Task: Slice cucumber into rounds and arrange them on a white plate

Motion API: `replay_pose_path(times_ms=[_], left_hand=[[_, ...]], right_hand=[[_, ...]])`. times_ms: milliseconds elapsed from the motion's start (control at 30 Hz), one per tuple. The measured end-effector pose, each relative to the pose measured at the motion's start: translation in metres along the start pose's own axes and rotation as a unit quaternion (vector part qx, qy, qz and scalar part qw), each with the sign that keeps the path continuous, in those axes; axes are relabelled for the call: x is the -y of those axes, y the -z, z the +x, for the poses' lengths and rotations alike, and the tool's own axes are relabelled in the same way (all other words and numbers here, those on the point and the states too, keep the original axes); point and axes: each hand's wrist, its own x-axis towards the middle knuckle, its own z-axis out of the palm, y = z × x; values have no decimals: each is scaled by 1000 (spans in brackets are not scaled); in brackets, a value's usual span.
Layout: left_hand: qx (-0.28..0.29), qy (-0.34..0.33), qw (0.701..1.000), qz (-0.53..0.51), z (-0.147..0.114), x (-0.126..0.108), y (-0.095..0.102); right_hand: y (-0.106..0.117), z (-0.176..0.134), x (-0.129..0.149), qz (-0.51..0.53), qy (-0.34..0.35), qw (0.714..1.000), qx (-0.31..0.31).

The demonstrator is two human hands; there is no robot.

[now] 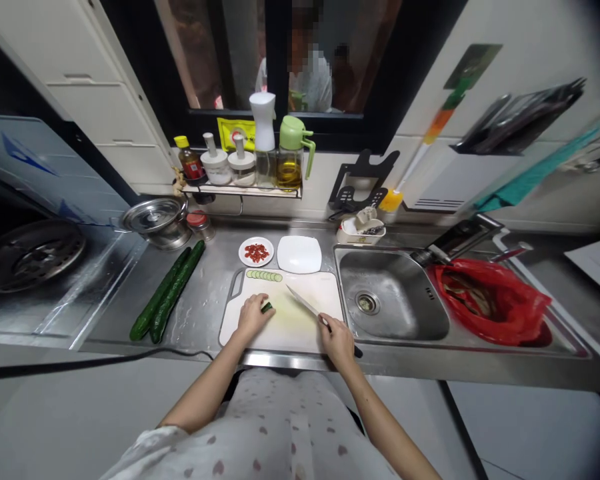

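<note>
My left hand (254, 315) is curled round a short dark green piece of cucumber (267, 307) on the white cutting board (285, 337). My fingers hide most of that piece. In my right hand (336, 337) is a kitchen knife (303, 300), its blade pointing up and left over the board, apart from the cucumber piece. The dark handle end sticks out beside my wrist. A row of overlapping cucumber slices (264, 275) lies along the board's far edge. Behind the board are a small plate of chopped red pieces (257, 253) and a white plate (299, 254).
Two whole cucumbers (167, 293) lie left of the board, near a lidded steel pot (157, 221) and a red-lidded jar (200, 225). To the right are the sink (393, 293) and a red plastic bag (490, 300). A condiment shelf (245, 191) hangs behind.
</note>
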Motion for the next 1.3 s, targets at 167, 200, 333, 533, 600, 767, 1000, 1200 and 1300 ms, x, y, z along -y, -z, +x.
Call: replay_pose_path(times_ms=[167, 200, 333, 533, 600, 767, 1000, 1200, 1300], left_hand=[[37, 14, 999, 38, -11, -2, 0], [37, 13, 999, 36, -11, -2, -1], [24, 11, 1000, 16, -10, 0, -2], [-68, 45, 996, -39, 4, 16, 11], [-115, 73, 989, -54, 17, 27, 19], [-232, 148, 958, -82, 56, 54, 38], [-274, 252, 926, -63, 92, 75, 53], [-231, 270, 935, -2, 107, 87, 62], [-219, 265, 939, 23, 113, 92, 66]], right_hand=[[-5, 3, 2, 11, 4, 1000, -7], [-6, 3, 3, 11, 3, 1000, -8], [-8, 4, 5, 17, 1, 1000, -6], [-6, 4, 2, 26, -1, 1000, -5], [-5, 3, 0, 28, -5, 1000, -9], [-1, 0, -2, 36, -22, 999, -10], [-1, -2, -3, 37, -24, 999, 0], [2, 2, -4, 37, -36, 999, 2], [3, 4, -4, 41, -39, 998, 1]])
